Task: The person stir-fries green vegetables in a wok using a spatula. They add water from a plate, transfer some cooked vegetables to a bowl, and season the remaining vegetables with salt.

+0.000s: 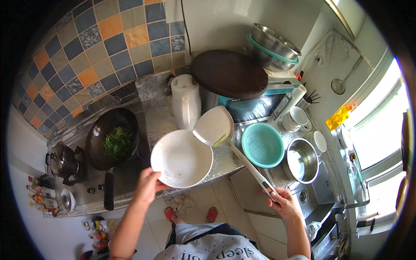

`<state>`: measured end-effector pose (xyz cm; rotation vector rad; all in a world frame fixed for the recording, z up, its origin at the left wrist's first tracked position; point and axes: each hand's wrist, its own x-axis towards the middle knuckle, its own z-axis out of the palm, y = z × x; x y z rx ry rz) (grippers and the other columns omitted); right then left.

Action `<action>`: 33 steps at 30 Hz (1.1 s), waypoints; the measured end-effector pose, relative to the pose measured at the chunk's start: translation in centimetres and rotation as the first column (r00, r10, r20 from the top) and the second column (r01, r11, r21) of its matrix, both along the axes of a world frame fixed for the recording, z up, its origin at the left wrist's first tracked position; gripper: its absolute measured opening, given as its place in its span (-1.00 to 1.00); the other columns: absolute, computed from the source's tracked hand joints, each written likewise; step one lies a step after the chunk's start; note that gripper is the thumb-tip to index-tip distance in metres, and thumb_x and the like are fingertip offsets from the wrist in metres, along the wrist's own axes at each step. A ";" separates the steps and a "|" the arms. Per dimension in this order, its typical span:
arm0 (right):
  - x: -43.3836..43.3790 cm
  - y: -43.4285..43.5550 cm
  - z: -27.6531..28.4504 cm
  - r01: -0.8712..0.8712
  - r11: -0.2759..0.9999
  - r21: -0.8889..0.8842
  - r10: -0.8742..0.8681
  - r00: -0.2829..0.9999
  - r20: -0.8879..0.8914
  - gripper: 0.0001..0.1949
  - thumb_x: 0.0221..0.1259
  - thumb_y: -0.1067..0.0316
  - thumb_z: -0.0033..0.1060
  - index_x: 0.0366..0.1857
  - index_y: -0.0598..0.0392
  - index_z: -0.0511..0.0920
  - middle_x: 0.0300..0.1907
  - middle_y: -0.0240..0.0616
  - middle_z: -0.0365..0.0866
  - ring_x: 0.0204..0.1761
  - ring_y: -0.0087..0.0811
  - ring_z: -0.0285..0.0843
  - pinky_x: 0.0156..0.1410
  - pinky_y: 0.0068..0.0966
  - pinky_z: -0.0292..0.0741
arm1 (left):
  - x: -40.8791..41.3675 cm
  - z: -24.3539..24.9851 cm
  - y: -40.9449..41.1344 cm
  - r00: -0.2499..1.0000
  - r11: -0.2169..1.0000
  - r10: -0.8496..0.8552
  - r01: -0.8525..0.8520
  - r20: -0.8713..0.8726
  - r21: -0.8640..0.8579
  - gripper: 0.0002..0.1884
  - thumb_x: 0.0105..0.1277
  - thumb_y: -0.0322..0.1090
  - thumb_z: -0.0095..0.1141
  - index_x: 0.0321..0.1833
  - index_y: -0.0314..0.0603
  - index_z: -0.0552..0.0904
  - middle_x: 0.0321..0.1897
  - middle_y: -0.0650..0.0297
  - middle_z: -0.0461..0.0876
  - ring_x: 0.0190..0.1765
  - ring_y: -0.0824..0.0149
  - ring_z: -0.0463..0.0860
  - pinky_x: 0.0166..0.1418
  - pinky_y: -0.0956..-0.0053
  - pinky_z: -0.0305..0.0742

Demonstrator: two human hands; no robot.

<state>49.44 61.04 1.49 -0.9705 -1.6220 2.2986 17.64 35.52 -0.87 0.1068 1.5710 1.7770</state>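
Note:
My left hand [149, 185] grips the rim of a white bowl [182, 159], which is tilted and shows a few bits of residue inside. In my right hand [282, 200] is the long handle of a white spatula [214, 125]. The spatula's wide blade is over the bowl's far right rim, and a green vegetable strip [220, 139] lies on it. Left of the bowl, a dark wok [94, 149] on the stove holds chopped leafy greens [117, 143]; its black handle [109, 191] points towards me.
A lidded pot [63, 159] stands left of the wok. Behind the bowl are a white kettle [186, 104] and a dark round board [229, 73]. To the right are a teal basin [262, 145], a steel basin [300, 161] and the sink [303, 196]. Bottles [42, 196] line the far left.

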 end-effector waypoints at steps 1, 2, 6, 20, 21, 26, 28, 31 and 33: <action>0.6 0.7 0.1 0.007 1.000 -0.021 -0.007 1.000 0.002 -0.77 0.26 0.29 0.02 -0.14 0.20 0.53 -0.58 -0.36 0.48 -0.73 -0.77 0.07 -0.66 -0.81 -0.05 | 1.4 -1.9 1.4 1.000 1.000 -0.007 0.008 0.026 -0.028 -0.78 0.26 -0.42 -0.11 -0.12 -0.44 0.45 -0.31 0.04 0.60 -0.30 0.22 0.66 -0.32 0.38 0.67; 1.1 1.4 0.1 0.013 0.999 -0.043 -0.013 1.000 0.003 -0.76 0.24 0.31 0.05 -0.14 0.23 0.53 -0.58 -0.34 0.48 -0.73 -0.77 0.09 -0.66 -0.81 -0.04 | 2.3 -4.3 2.9 0.998 0.999 0.009 -0.007 0.063 -0.032 -0.78 0.26 -0.45 -0.13 -0.09 -0.44 0.42 -0.27 0.04 0.58 -0.26 0.20 0.66 -0.30 0.37 0.68; 2.0 2.8 -0.7 0.063 0.998 -0.004 -0.063 0.998 0.022 -0.78 0.25 0.36 0.03 -0.12 0.23 0.53 -0.58 -0.31 0.50 -0.74 -0.78 0.04 -0.66 -0.81 -0.06 | 5.5 -10.7 9.6 0.983 0.995 0.076 -0.063 0.168 -0.079 -0.71 0.25 -0.47 -0.20 0.00 -0.45 0.35 -0.16 -0.04 0.53 -0.21 0.14 0.64 -0.22 0.32 0.67; 2.4 5.8 -0.7 0.051 0.994 -0.092 -0.047 0.998 0.050 -0.80 0.25 0.37 0.03 -0.13 0.21 0.53 -0.57 -0.25 0.52 -0.76 -0.75 0.03 -0.66 -0.79 -0.06 | 6.8 -22.0 18.4 0.934 0.970 0.243 -0.231 0.261 -0.075 -0.75 0.23 -0.45 -0.18 -0.05 -0.40 0.38 -0.22 -0.01 0.53 -0.28 0.10 0.64 -0.36 0.23 0.66; 2.2 6.0 -0.7 0.047 0.994 -0.094 -0.044 0.998 0.039 -0.79 0.24 0.37 0.03 -0.12 0.21 0.52 -0.57 -0.25 0.52 -0.75 -0.75 0.04 -0.66 -0.79 -0.05 | 6.8 -23.0 19.0 0.937 0.968 0.250 -0.240 0.245 -0.069 -0.75 0.24 -0.43 -0.16 -0.05 -0.40 0.37 -0.22 -0.01 0.52 -0.28 0.10 0.64 -0.37 0.23 0.67; -1.3 5.0 -0.2 -0.063 0.994 -0.087 0.064 0.998 0.011 -0.79 0.26 0.38 0.00 -0.11 0.23 0.51 -0.57 -0.26 0.51 -0.74 -0.74 0.05 -0.64 -0.80 -0.03 | 7.0 -24.6 19.8 0.957 0.952 0.268 -0.245 0.111 -0.183 -0.71 0.28 -0.34 -0.02 -0.06 -0.34 0.27 -0.16 0.04 0.41 -0.23 0.13 0.60 -0.32 0.28 0.69; -3.8 3.9 0.1 -0.124 0.992 -0.014 0.124 0.992 0.014 -0.78 0.26 0.37 0.00 -0.10 0.24 0.50 -0.58 -0.31 0.48 -0.70 -0.72 0.11 -0.62 -0.79 0.02 | 7.7 -23.9 20.2 0.958 0.937 0.286 -0.278 0.011 -0.212 -0.67 0.27 -0.32 0.01 -0.06 -0.39 0.26 -0.17 0.02 0.41 -0.27 0.16 0.61 -0.41 0.36 0.66; -8.8 1.1 0.9 -0.239 0.959 0.156 0.242 0.970 -0.006 -0.77 0.27 0.38 -0.01 -0.09 0.26 0.48 -0.62 -0.44 0.37 -0.65 -0.72 0.17 -0.59 -0.76 0.08 | 7.3 -23.8 19.2 0.973 0.978 0.176 -0.155 0.147 -0.143 -0.54 0.25 -0.26 0.05 0.03 -0.49 0.23 -0.13 -0.03 0.41 -0.31 0.18 0.61 -0.60 0.50 0.56; -12.4 -1.3 0.9 -0.287 0.912 0.294 0.307 0.951 -0.025 -0.77 0.27 0.39 -0.03 -0.06 0.22 0.48 -0.66 -0.45 0.34 -0.68 -0.73 0.14 -0.62 -0.74 0.06 | 7.1 -23.8 18.6 0.988 0.978 0.052 -0.021 0.145 -0.207 -0.42 0.25 -0.17 0.04 0.15 -0.49 0.18 -0.07 -0.05 0.41 -0.22 0.18 0.59 -0.46 0.41 0.59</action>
